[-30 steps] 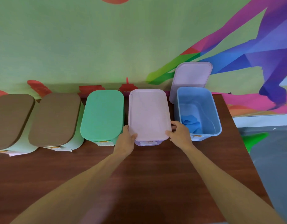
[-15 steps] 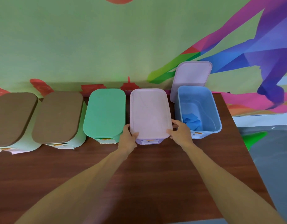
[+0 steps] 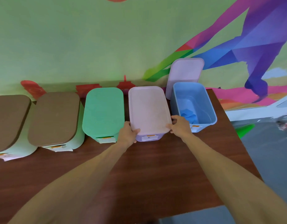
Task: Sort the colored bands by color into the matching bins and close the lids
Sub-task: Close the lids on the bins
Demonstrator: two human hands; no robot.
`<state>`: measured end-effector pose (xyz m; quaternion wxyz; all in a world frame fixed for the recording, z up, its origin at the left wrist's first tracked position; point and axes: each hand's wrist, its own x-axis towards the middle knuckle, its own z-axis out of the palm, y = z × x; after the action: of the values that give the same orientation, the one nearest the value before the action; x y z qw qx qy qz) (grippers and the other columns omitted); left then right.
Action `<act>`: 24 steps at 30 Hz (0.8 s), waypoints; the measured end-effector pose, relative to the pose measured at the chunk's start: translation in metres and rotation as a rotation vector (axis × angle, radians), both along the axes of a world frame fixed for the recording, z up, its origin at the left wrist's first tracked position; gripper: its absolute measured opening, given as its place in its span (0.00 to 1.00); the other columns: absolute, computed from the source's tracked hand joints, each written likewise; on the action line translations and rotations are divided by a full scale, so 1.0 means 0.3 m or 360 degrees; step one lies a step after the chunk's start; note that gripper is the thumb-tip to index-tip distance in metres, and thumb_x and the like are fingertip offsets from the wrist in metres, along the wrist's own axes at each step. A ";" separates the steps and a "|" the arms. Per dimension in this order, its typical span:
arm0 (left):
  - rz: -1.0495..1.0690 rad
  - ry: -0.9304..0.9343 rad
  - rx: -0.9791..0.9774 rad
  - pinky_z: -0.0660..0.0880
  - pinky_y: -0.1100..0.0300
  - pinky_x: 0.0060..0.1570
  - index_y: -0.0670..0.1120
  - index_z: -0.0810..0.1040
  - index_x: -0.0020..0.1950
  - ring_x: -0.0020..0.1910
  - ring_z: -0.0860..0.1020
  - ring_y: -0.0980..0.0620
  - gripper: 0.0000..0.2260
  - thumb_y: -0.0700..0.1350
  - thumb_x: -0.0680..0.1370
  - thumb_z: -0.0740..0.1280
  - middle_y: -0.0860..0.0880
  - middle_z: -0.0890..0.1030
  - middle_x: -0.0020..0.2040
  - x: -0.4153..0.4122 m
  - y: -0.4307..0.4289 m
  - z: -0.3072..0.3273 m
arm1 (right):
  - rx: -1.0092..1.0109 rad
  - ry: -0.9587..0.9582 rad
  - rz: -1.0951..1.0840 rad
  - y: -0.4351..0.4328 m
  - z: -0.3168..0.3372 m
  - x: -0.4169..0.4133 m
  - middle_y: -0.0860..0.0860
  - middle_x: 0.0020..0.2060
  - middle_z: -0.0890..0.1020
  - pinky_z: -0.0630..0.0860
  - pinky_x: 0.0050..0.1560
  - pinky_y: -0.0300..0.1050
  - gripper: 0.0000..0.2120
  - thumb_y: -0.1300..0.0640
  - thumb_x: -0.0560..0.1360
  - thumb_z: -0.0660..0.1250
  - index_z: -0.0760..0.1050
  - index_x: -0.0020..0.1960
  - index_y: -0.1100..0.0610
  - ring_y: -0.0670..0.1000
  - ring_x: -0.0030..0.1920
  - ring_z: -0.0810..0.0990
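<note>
Dark brown wooden table (image 3: 155,167) against a green wall (image 3: 75,38) painted with a purple, blue, pink and green mural (image 3: 252,46). Five bins in a row along the table's far edge.

Both hands on the purple bin (image 3: 149,137), fourth from the left. Left hand (image 3: 127,133) curled around the near left corner of its pale pink lid (image 3: 148,109), thumb on top of the lid, fingers tucked down between this bin and its neighbour. Right hand (image 3: 179,125) curled around the near right corner of the same lid, thumb lying on the lid's edge, fingers wrapped over the side. Lid flat on the bin, between the two hands and stretching away from them toward the wall.

Just left of the left hand, touching or nearly touching its knuckles: green bin (image 3: 104,110) with green lid down. Further left of that hand, two pale green bins with brown lids (image 3: 54,117) (image 3: 8,120), both closed.

Just right of the right hand, close behind its fingers: blue bin (image 3: 210,109), open, with blue bands (image 3: 188,116) piled in the near left part of its floor, right beside the right hand's knuckles. Its pale lilac lid (image 3: 185,73) standing upright behind it, leaning on the wall, well beyond the right hand.

Small white labels with orange marks on the fronts of the bins.
</note>
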<state>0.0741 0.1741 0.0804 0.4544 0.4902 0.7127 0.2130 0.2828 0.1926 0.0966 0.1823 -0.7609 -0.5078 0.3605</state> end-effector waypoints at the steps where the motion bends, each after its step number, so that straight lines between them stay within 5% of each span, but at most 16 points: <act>1: -0.0057 0.0049 -0.0009 0.78 0.53 0.38 0.40 0.66 0.61 0.30 0.77 0.44 0.17 0.46 0.78 0.66 0.39 0.80 0.52 -0.008 -0.001 0.006 | -0.0016 -0.0036 -0.0008 -0.003 0.010 0.004 0.57 0.62 0.77 0.77 0.60 0.54 0.23 0.56 0.75 0.69 0.69 0.69 0.58 0.58 0.57 0.79; 8: -0.0462 0.0735 0.0115 0.74 0.48 0.52 0.42 0.64 0.63 0.52 0.77 0.37 0.18 0.51 0.79 0.60 0.39 0.78 0.55 -0.062 0.041 0.139 | 0.0061 -0.0399 0.0191 -0.029 0.173 0.060 0.58 0.56 0.81 0.72 0.60 0.50 0.15 0.55 0.76 0.66 0.76 0.60 0.61 0.58 0.58 0.77; 18: -0.0980 0.0667 0.0290 0.73 0.56 0.55 0.42 0.74 0.62 0.58 0.77 0.41 0.15 0.48 0.80 0.61 0.40 0.78 0.60 0.074 0.237 0.444 | 0.0181 -0.0688 0.0604 0.082 0.439 0.176 0.56 0.58 0.80 0.70 0.62 0.49 0.12 0.55 0.78 0.63 0.78 0.57 0.60 0.57 0.60 0.76; 24: -0.1005 0.0833 0.0263 0.75 0.54 0.54 0.39 0.76 0.58 0.51 0.80 0.42 0.14 0.46 0.80 0.58 0.41 0.81 0.55 0.245 0.318 0.617 | 0.0271 -0.0838 0.0732 0.211 0.553 0.389 0.54 0.57 0.80 0.73 0.59 0.49 0.13 0.52 0.76 0.64 0.78 0.56 0.56 0.56 0.58 0.76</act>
<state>0.1476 0.2695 0.2655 0.2602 0.7571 0.5992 -0.0121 0.3996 0.2560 0.2624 0.0221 -0.6755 -0.7236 0.1402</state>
